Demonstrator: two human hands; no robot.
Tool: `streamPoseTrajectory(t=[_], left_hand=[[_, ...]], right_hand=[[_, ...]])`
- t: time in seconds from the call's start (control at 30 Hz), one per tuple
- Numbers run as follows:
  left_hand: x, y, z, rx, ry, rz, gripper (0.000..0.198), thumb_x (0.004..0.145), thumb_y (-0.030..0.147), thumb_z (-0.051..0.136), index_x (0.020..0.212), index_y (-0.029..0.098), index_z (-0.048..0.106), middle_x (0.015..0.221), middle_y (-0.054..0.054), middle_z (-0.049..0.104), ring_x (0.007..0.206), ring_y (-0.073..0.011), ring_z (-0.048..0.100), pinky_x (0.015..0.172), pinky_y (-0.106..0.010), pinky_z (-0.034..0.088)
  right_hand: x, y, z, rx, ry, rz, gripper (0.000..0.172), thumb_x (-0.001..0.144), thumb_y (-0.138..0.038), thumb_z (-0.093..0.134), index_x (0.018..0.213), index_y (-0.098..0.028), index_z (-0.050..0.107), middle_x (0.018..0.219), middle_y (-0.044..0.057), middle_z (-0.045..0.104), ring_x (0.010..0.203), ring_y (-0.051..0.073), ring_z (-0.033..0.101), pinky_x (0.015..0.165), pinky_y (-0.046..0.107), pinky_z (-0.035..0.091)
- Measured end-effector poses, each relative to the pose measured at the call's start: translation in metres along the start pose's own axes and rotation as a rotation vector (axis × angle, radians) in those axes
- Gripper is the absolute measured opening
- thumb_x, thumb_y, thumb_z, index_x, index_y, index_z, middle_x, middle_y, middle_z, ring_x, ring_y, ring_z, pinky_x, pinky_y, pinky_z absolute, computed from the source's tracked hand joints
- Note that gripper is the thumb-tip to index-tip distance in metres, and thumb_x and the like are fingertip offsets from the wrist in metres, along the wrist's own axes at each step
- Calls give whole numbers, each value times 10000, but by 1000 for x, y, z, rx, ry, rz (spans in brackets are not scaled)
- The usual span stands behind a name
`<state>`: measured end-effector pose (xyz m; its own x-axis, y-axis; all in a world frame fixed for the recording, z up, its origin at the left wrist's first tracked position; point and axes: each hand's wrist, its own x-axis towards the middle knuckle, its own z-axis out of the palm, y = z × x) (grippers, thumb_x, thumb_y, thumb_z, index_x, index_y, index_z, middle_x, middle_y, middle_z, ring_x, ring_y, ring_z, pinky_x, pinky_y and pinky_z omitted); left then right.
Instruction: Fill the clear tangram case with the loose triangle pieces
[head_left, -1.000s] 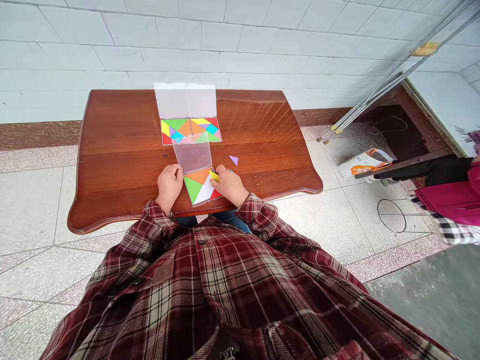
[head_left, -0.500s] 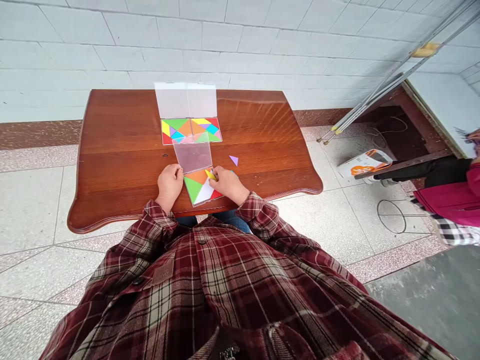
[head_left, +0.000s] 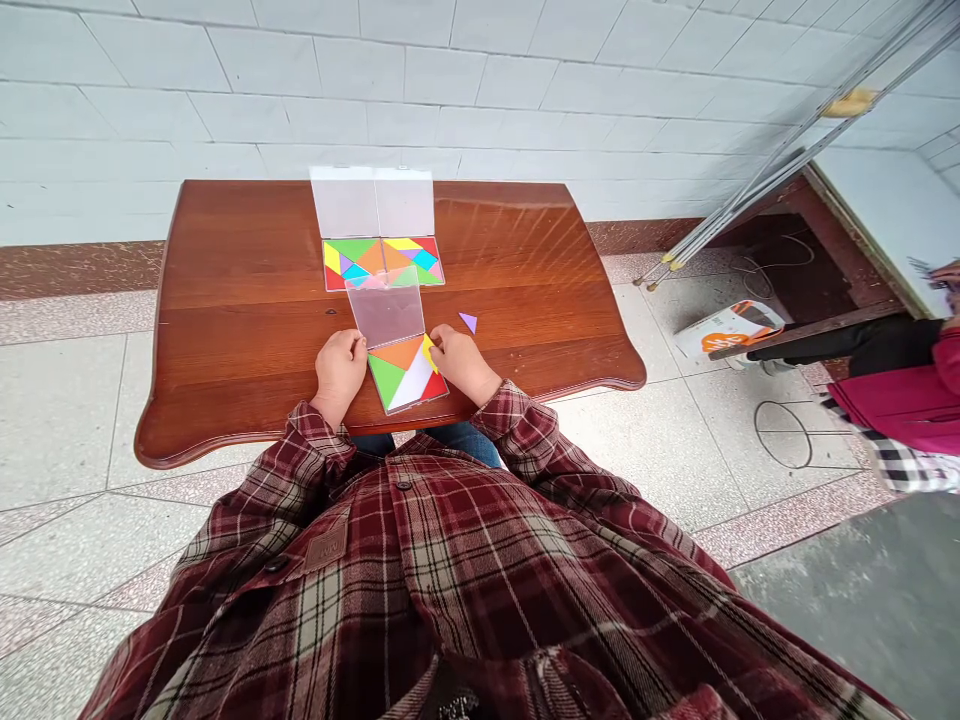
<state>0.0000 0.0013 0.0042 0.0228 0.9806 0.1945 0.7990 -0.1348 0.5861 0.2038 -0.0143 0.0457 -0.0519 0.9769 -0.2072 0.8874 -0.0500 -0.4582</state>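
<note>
My left hand point(head_left: 340, 375) grips the left edge of the near tangram case point(head_left: 405, 375), at its hinge with the clear plastic lid point(head_left: 386, 312). The case holds green, orange, white and red pieces. My right hand point(head_left: 463, 364) pinches a yellow tangram piece point(head_left: 430, 352) at the case's upper right edge, partly hiding it. A small purple triangular piece point(head_left: 468, 321) lies loose on the table, just beyond my right fingers. Farther off sits a second tangram case point(head_left: 383, 263) filled with coloured pieces, with its frosted clear lid point(head_left: 372, 202) open behind it.
Both cases lie on a polished wooden table point(head_left: 240, 300) with a curved edge, set before a tiled wall. To the right are leaning metal poles point(head_left: 750, 175), a white box point(head_left: 727, 328) on the floor, and a person in a magenta jacket point(head_left: 900, 395).
My right hand has shifted slightly right, with the yellow piece now at the case's upper right edge. My left hand and the purple piece have not visibly moved.
</note>
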Motion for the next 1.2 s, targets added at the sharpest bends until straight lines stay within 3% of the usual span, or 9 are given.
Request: streamPoseTrajectory(t=[0.1, 0.27, 0.47, 0.63, 0.8, 1.03, 1.2], left_hand=[[0, 0, 0, 2, 2, 2, 167, 839, 258, 444, 763, 196, 579, 816, -37, 616, 786, -175, 543, 657, -280, 344], [0, -2, 1, -4, 9, 5, 166, 838, 260, 447, 768, 194, 582, 814, -39, 612, 783, -174, 540, 659, -278, 345], [0, -4, 2, -14, 16, 8, 165, 836, 257, 445, 765, 195, 580, 811, -38, 610, 785, -174, 541, 662, -280, 350], [0, -4, 2, -14, 18, 14, 162, 835, 259, 444, 761, 198, 576, 802, -35, 606, 776, -174, 541, 664, -285, 352], [0, -3, 2, -6, 10, 6, 172, 839, 264, 436, 763, 198, 576, 806, -42, 610, 780, -180, 543, 662, -287, 355], [0, -2, 1, 6, 9, 6, 169, 839, 266, 443, 754, 200, 575, 810, -44, 613, 783, -182, 546, 658, -284, 358], [0, -3, 2, 4, 14, 15, 168, 837, 270, 442, 758, 202, 573, 812, -40, 613, 782, -179, 546, 664, -284, 361]], right_hand=[[1, 6, 5, 129, 27, 51, 192, 845, -172, 456, 1030, -165, 508, 848, 43, 664, 697, 149, 617, 668, 254, 448], [-3, 5, 12, 261, -58, 91, 182, 864, -217, 445, 1041, -185, 467, 732, -4, 632, 479, 111, 555, 529, 233, 429], [-5, 2, 5, 78, 31, 25, 106, 837, -187, 500, 932, -170, 543, 822, 34, 653, 720, 148, 602, 690, 255, 426], [-6, 5, 4, 32, -13, -9, 97, 850, -189, 484, 881, -169, 575, 824, 32, 657, 754, 143, 587, 698, 243, 401], [-10, 3, 2, -56, -18, -36, 140, 844, -244, 517, 951, -174, 574, 911, 51, 649, 818, 162, 581, 704, 254, 403], [-15, -2, 3, -185, -60, -68, 402, 798, -322, 610, 1155, -164, 515, 1106, 107, 577, 918, 203, 567, 751, 290, 437], [-15, 0, 5, -139, -42, -82, 374, 795, -323, 611, 1125, -165, 536, 1068, 95, 586, 887, 197, 573, 742, 292, 438]])
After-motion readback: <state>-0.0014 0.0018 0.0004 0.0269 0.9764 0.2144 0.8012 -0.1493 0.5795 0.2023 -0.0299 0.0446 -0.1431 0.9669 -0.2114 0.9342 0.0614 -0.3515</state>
